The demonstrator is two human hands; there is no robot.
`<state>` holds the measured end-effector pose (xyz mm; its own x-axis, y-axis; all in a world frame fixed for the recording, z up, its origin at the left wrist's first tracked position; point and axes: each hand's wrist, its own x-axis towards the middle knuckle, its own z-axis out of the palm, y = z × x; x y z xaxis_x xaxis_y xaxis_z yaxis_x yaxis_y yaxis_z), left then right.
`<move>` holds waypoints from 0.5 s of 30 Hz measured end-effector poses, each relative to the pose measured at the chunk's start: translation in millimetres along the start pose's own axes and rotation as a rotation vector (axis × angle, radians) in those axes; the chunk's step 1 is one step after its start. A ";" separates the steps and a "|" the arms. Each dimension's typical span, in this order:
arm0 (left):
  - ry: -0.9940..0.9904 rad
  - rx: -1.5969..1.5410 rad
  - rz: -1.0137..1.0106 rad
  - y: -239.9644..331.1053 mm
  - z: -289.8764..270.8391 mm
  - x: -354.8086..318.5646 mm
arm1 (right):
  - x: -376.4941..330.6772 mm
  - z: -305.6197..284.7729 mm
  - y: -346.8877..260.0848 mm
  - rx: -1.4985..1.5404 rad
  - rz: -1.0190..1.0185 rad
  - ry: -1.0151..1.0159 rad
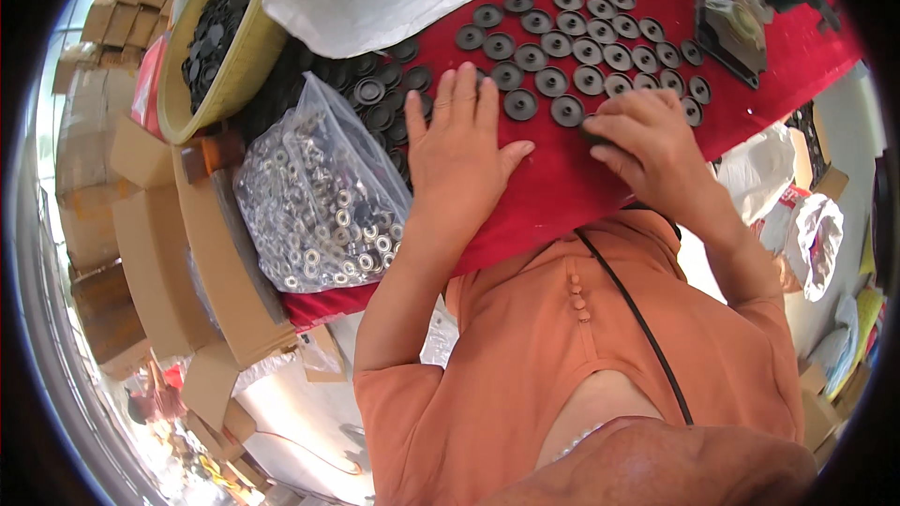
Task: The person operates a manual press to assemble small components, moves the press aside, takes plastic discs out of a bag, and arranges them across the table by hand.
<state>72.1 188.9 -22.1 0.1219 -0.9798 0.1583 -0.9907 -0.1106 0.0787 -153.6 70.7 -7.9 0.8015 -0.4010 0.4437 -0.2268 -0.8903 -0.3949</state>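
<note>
Head view: your right hand (647,136) curls its fingertips onto 1 round black plastic disc (592,131) at the rows' near edge on the red cloth-covered table (562,183); your left hand (459,145) lies flat, fingers released, farther left.

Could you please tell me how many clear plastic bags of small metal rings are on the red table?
1: the bag of metal rings lies at the table's left edge, beside the left hand.

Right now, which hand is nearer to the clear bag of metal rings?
Left. The left hand lies flat on the red cloth just beside the clear bag of metal rings; the right hand is farther off, at the rows of black discs.
</note>
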 end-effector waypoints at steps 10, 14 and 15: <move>0.008 -0.009 0.024 15.0 7.4 14.1 | -60.8 -1.6 20.9 -0.313 0.406 0.084; -0.059 0.034 0.036 25.0 19.1 22.1 | -54.4 2.6 34.0 -0.420 0.426 -0.008; -0.054 0.001 0.037 27.1 20.9 21.3 | -52.2 2.2 37.7 -0.418 0.427 -0.004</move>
<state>46.6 161.6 -37.1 0.0822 -0.9908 0.1074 -0.9945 -0.0746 0.0728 -202.8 58.5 -47.7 0.5931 -0.7421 0.3122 -0.7276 -0.6601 -0.1869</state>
